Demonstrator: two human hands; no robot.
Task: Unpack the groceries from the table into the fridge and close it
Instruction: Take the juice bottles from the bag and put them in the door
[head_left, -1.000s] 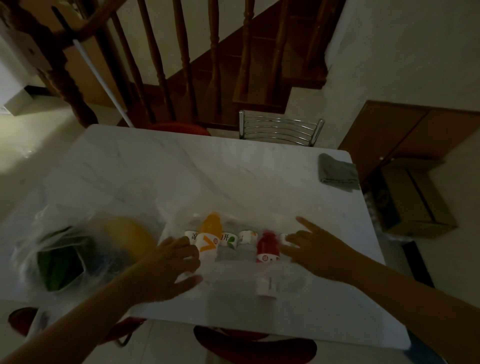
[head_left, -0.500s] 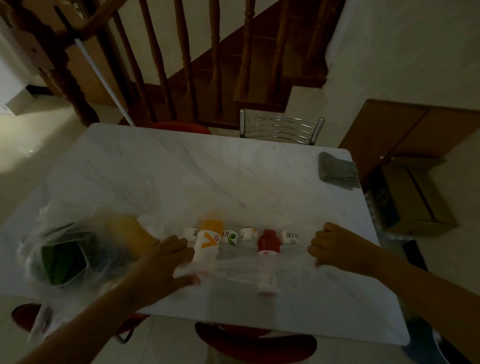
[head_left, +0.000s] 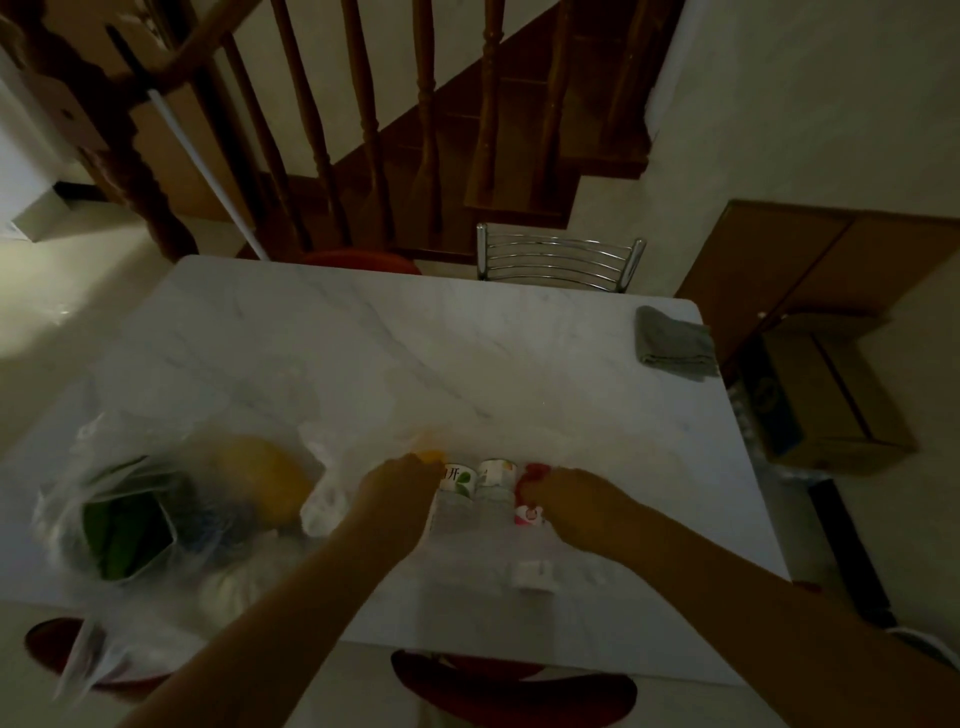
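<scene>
A row of small drink bottles lies in clear plastic wrap near the front of the white marble table (head_left: 415, 353). My left hand (head_left: 395, 493) is closed over the orange bottle (head_left: 434, 456) at the row's left end. My right hand (head_left: 571, 499) is closed over the red bottle (head_left: 535, 470) and hides whatever lies to its right. Two white-labelled bottles (head_left: 478, 478) show between the hands. To the left, a clear plastic bag (head_left: 67, 499) holds a green item (head_left: 119, 530) and a round yellow fruit (head_left: 265, 478). No fridge is in view.
A folded grey cloth (head_left: 672, 345) lies at the table's far right corner. A metal chair back (head_left: 558, 257) stands behind the table, with the wooden stair railing (head_left: 363, 130) beyond. A cardboard box (head_left: 821, 395) sits on the floor right. Red stool seats (head_left: 511, 691) are under the near edge.
Both hands have moved inward onto the bottle row. The left hand went from beside the orange bottle onto it. The right hand went from the row's right end onto the red bottle.
</scene>
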